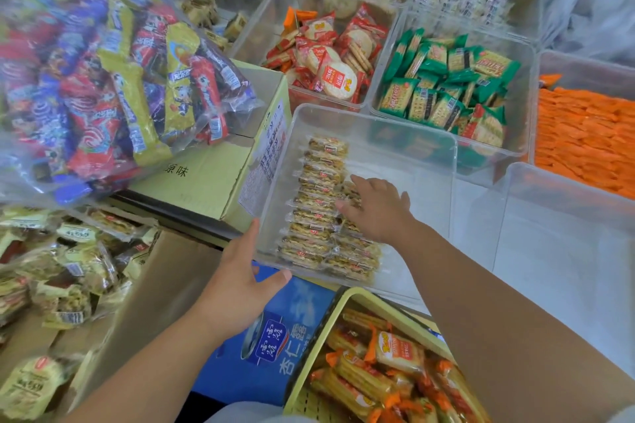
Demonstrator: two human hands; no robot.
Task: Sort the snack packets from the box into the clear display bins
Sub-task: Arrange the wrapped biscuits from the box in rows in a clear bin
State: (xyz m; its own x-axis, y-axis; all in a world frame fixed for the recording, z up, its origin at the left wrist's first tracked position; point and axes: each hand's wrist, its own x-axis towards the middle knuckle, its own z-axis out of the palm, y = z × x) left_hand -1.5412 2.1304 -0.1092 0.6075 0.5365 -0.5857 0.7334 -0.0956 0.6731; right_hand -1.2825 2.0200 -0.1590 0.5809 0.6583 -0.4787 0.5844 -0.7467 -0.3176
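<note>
A clear display bin sits in front of me with rows of brown biscuit packets stacked along its left side. My right hand lies palm down inside the bin, fingers spread on the packets. My left hand grips the bin's near left corner, thumb along its front edge. An open cardboard box at lower left holds several loose yellow-brown snack packets.
A big clear bag of colourful packets rests on a closed carton at left. Filled bins hold red, green and orange packets. An unfilled clear bin stands at right, a yellow basket below.
</note>
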